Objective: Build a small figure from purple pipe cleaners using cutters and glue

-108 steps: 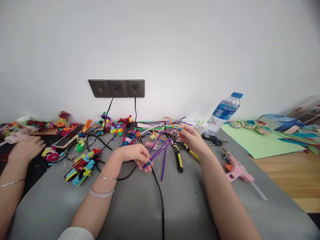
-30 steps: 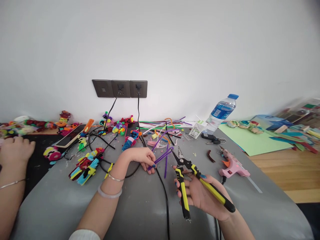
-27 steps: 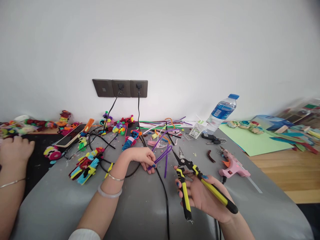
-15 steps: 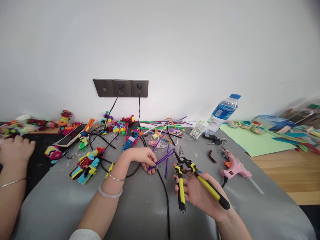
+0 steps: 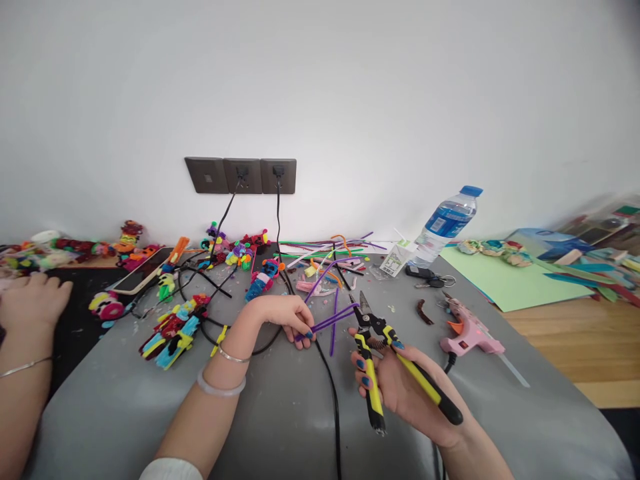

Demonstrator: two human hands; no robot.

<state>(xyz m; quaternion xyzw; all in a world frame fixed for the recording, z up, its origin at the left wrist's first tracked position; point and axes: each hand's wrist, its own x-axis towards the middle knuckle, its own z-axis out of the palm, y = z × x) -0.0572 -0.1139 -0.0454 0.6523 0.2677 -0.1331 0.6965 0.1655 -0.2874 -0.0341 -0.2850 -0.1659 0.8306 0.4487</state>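
Note:
Purple pipe cleaners (image 5: 333, 319) stretch out to the right from the pinched fingers of my left hand (image 5: 293, 320). Their far ends reach the jaws of a pair of yellow-and-black pliers (image 5: 373, 327). My right hand (image 5: 410, 393) is wrapped around the handles, which stand spread apart, and the jaws are parted at the tips. Whether the pipe cleaners lie between the jaws or in front of them, I cannot tell. Another purple pipe cleaner (image 5: 334, 323) rests on the grey tabletop (image 5: 280, 420) just behind.
A black cable (image 5: 331, 393) runs toward me. Pipe-cleaner figures (image 5: 175, 330) and a phone (image 5: 143, 270) lie left, near another person's hand (image 5: 35, 300). Loose pipe cleaners (image 5: 320, 250), a tilted bottle (image 5: 447, 223), a drink carton (image 5: 397, 259), keys (image 5: 430, 277) and a pink glue gun (image 5: 470, 333) are rightward.
The pliers in my right hand have shifted slightly right, their handles a little closer together. The pipe cleaners' far ends have swung slightly down and right. My left hand has stayed put.

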